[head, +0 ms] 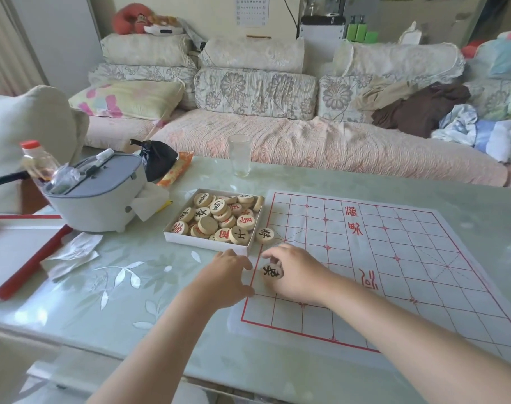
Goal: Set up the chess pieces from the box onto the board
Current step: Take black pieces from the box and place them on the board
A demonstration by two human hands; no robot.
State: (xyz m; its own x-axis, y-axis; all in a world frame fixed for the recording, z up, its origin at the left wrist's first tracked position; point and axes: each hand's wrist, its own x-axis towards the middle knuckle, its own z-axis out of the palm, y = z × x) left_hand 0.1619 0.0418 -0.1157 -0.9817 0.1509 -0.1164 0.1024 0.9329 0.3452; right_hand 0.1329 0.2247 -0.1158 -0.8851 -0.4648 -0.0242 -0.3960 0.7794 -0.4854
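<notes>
A white paper chess board [394, 258] with red grid lines lies on the table. To its left stands a shallow white box [172, 235] holding several round wooden pieces with red or black characters. One black-marked piece [265, 235] lies on the board's left edge beside the box. My right hand [298, 272] pinches another black-marked piece [273, 272] just above the board's left edge. My left hand [223, 277] rests on the table just left of the board, fingers curled loosely, holding nothing.
A grey lidded container [102, 196] with a bottle and clutter stands at the left, beside crumpled tissues [73, 255] and a red-framed tray [21, 258]. An empty glass [239, 156] stands behind the box. A sofa runs behind the table.
</notes>
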